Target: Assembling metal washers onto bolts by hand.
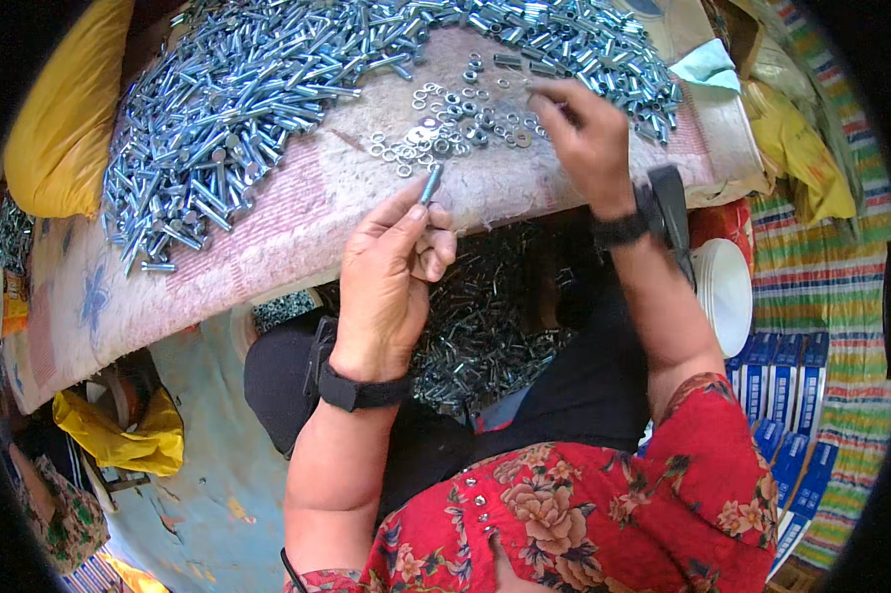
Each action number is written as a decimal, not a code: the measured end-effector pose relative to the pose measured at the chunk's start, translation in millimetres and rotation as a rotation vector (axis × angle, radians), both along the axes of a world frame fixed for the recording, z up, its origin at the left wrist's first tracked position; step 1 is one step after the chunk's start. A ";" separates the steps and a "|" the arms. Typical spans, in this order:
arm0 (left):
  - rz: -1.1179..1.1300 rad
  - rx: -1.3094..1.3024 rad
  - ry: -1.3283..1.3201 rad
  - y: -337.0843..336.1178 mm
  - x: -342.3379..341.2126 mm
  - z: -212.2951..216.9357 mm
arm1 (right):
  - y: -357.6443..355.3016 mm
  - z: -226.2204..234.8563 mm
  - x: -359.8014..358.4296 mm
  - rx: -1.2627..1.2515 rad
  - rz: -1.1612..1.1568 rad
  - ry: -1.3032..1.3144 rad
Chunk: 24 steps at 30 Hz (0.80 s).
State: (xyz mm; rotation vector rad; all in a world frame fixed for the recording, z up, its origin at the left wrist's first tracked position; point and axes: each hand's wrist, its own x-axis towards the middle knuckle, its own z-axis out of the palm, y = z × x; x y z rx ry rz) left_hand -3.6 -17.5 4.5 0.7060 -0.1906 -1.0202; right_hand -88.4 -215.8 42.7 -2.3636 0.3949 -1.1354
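Note:
My left hand (pixel 396 247) pinches a shiny metal bolt (pixel 430 184) between thumb and fingers, its end tilted up over the table's near edge. My right hand (pixel 594 143) is to the right, above the table, with its fingers drawn together and slightly blurred; anything in them is too small to make out. Between the hands lie loose washers (pixel 406 151) and nuts (pixel 473 135) in a scattered patch. Just beyond the right hand's fingertips is a heap of short metal sleeves (pixel 603 59).
A large heap of bolts (pixel 257 99) covers the table's left and far side. Below the near edge, dark metal pieces (pixel 485 346) are piled by my legs. A white bucket (pixel 724 296) and blue-and-white boxes (pixel 781 381) stand right; yellow sacks (pixel 65 109) flank the cloth-covered table (pixel 267 222).

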 end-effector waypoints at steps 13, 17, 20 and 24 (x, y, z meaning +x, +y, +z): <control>-0.023 0.053 -0.062 -6.4 7.1 1.3 | -97.3 -26.5 68.9 -0.269 -0.012 0.404; -0.040 0.120 -0.171 -6.2 4.2 8.9 | -14.2 17.0 18.9 0.366 0.350 0.304; -0.061 0.153 -0.249 -6.6 -1.6 6.3 | 15.3 14.8 -6.2 0.573 0.489 0.213; -0.095 0.167 -0.378 -5.7 -6.9 5.5 | 27.3 10.0 -19.1 0.555 0.512 0.207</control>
